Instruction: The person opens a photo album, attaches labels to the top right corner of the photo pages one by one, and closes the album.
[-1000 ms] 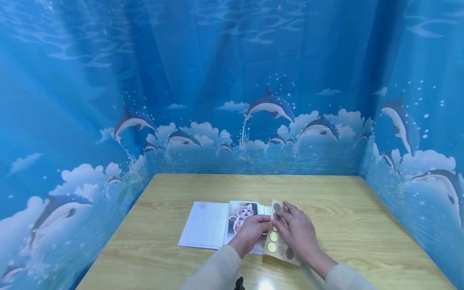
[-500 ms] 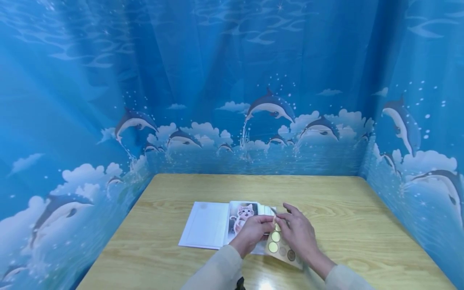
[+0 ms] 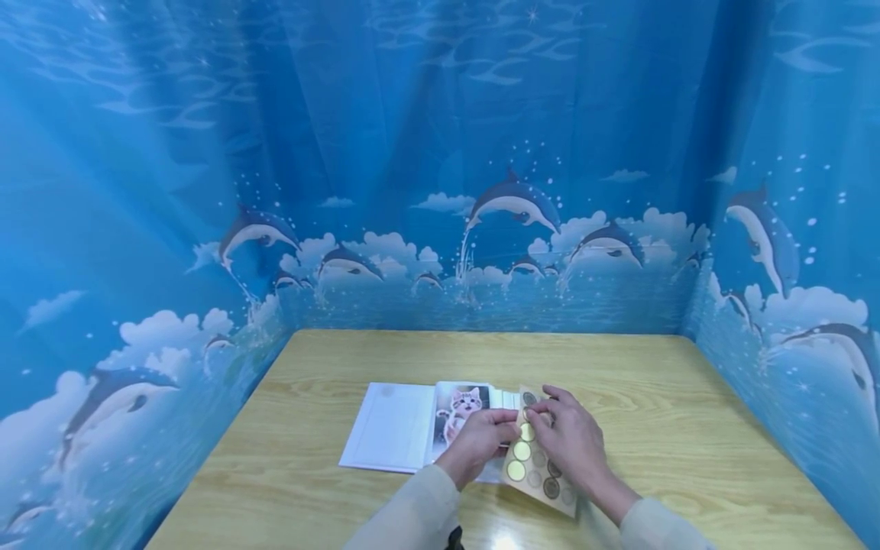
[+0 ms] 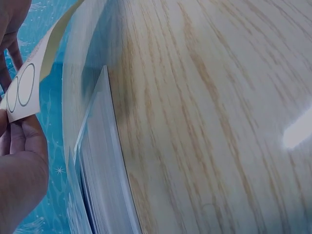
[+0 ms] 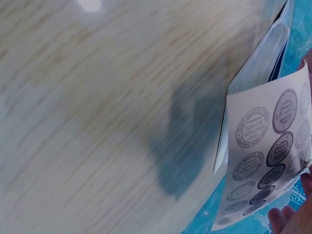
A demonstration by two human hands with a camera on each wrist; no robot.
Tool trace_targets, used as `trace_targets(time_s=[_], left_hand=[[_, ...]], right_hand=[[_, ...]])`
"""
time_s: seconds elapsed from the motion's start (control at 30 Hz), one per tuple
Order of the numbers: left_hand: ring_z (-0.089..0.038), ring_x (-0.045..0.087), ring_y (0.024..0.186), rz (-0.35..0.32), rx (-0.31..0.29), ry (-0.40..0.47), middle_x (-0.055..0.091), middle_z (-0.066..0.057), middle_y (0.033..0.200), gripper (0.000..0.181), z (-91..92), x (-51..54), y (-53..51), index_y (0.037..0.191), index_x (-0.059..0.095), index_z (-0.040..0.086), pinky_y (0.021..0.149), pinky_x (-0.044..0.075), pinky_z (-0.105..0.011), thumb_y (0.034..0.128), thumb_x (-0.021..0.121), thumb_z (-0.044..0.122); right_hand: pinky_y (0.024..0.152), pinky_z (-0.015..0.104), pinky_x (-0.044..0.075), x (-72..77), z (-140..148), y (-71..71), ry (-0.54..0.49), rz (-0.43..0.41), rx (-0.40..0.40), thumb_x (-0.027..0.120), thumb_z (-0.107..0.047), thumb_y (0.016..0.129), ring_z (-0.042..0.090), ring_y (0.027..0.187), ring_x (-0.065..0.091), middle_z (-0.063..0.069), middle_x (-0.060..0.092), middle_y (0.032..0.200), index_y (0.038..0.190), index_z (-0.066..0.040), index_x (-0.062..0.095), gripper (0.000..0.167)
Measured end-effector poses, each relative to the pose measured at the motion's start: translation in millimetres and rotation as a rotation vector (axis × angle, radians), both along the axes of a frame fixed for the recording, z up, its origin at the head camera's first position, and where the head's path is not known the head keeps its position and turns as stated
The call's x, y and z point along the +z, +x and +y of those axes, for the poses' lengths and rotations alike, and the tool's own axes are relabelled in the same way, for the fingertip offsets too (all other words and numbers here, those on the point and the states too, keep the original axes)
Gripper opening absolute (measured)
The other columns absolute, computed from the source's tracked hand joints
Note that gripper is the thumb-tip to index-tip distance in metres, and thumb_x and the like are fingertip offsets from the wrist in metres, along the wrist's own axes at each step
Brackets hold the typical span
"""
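Observation:
A beige sheet of round stickers (image 3: 535, 479), several of them gold, stands tilted over the right side of an open album in the head view. My left hand (image 3: 479, 438) pinches the sheet's left edge between thumb and fingers. My right hand (image 3: 572, 443) lies over its upper right part, thumb and index finger pinching it near an upper sticker; the exact contact is small. The right wrist view shows the sheet's printed circles (image 5: 253, 127), curving toward the right fingers (image 5: 278, 219). In the left wrist view, the left hand (image 4: 24, 170) holds the sheet's corner (image 4: 30, 97).
The open album (image 3: 388, 426) lies on a wood-grain table (image 3: 289, 489); its left side is white and a kitten picture (image 3: 462, 409) shows on the right. Thick page edges (image 4: 105, 161) stand close below the hands. A blue dolphin-print curtain (image 3: 385, 153) surrounds the table.
The sheet's upper part bent out of sight half a second ago and now stands flatter again, showing its stickers. Both hands have stayed nearly in place, the right shifting very slightly.

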State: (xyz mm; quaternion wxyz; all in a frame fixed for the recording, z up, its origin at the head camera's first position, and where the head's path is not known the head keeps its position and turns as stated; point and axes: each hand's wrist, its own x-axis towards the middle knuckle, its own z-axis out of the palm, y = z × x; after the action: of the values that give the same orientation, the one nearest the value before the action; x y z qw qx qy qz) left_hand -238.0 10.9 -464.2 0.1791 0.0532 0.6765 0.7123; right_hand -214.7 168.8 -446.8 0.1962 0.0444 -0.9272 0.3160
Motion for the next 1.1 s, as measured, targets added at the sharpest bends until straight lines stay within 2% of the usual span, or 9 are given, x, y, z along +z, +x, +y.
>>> trace_targets(time_s=[0.13,0.3,0.57,0.63,0.7,0.8,0.9,1.0,1.1], left_hand=[[-0.02,0.07,0.083,-0.007,0.01,0.0,0.074,-0.009,0.098,0.029,2.5,-0.8,0.4,0.118,0.068,0.0,0.079,0.059,-0.037,0.0896,0.062,-0.002],[-0.021,0.07,0.085,-0.009,0.046,-0.001,0.074,-0.009,0.098,0.029,7.2,-3.8,-0.1,0.117,0.067,-0.003,0.079,0.06,-0.037,0.0889,0.062,-0.005],[-0.017,0.069,0.079,-0.011,0.1,-0.062,0.073,-0.005,0.092,0.03,13.9,-6.8,2.7,0.116,0.068,-0.001,0.073,0.06,-0.032,0.0869,0.063,-0.007],[-0.017,0.069,0.079,-0.003,0.096,-0.098,0.073,-0.005,0.093,0.034,16.4,-6.8,4.2,0.12,0.067,-0.002,0.073,0.06,-0.032,0.086,0.063,-0.008],[-0.019,0.07,0.083,0.013,0.061,-0.122,0.073,-0.009,0.098,0.041,19.1,-6.3,5.6,0.126,0.062,-0.005,0.076,0.06,-0.033,0.0855,0.063,-0.009],[-0.026,0.07,0.095,0.087,-0.045,-0.178,0.07,-0.017,0.112,0.05,21.6,-5.8,7.8,0.134,0.054,-0.008,0.083,0.059,-0.035,0.0847,0.061,-0.011],[-0.029,0.067,0.107,0.217,-0.141,-0.328,0.065,-0.018,0.125,0.053,21.1,-4.4,10.9,0.138,0.052,-0.004,0.09,0.056,-0.037,0.0854,0.063,-0.008],[-0.028,0.064,0.114,0.353,-0.156,-0.51,0.062,-0.016,0.131,0.054,17.9,-3.6,13.0,0.139,0.053,0.002,0.094,0.054,-0.039,0.0865,0.065,-0.003],[-0.03,0.062,0.116,0.441,-0.12,-0.567,0.061,-0.016,0.133,0.052,11.4,-4.4,11.6,0.139,0.053,0.001,0.097,0.052,-0.042,0.0888,0.066,0.002]], right_hand=[[0.093,0.058,0.048,-1.0,3.1,-1.5,0.004,-0.008,-0.009,0.071,-0.022,0.088,0.041,0.119,0.058,0.016,0.058,0.136,0.091,-0.011,0.075,0.012],[0.092,0.058,0.049,-0.5,8.4,-3.4,-0.009,0.031,-0.028,0.07,-0.017,0.088,0.041,0.118,0.058,0.016,0.06,0.133,0.086,-0.011,0.074,0.007],[0.097,0.06,0.044,10.7,19.4,-7.2,-0.034,0.043,-0.092,0.067,-0.02,0.091,0.043,0.124,0.051,0.02,0.058,0.135,0.093,-0.004,0.073,0.017],[0.096,0.06,0.045,10.1,20.6,-8.8,-0.034,0.057,-0.098,0.067,-0.021,0.092,0.043,0.124,0.052,0.02,0.058,0.134,0.094,-0.004,0.074,0.018],[0.096,0.06,0.045,8.9,21.1,-10.0,-0.034,0.058,-0.096,0.068,-0.022,0.092,0.044,0.123,0.052,0.02,0.058,0.134,0.095,-0.004,0.074,0.02],[0.097,0.059,0.045,6.7,20.3,-10.7,-0.028,0.047,-0.093,0.067,-0.023,0.093,0.043,0.124,0.052,0.019,0.058,0.135,0.097,-0.004,0.074,0.021],[0.096,0.059,0.045,4.1,19.0,-11.2,-0.024,0.055,-0.088,0.068,-0.024,0.092,0.042,0.124,0.052,0.018,0.059,0.134,0.096,-0.004,0.074,0.021],[0.095,0.059,0.045,1.1,18.1,-12.4,-0.021,0.081,-0.084,0.069,-0.023,0.091,0.043,0.122,0.054,0.019,0.06,0.132,0.094,-0.004,0.074,0.02],[0.094,0.059,0.046,-1.9,17.9,-14.2,-0.01,0.102,-0.083,0.07,-0.023,0.091,0.043,0.12,0.055,0.02,0.061,0.13,0.092,-0.004,0.075,0.02]])
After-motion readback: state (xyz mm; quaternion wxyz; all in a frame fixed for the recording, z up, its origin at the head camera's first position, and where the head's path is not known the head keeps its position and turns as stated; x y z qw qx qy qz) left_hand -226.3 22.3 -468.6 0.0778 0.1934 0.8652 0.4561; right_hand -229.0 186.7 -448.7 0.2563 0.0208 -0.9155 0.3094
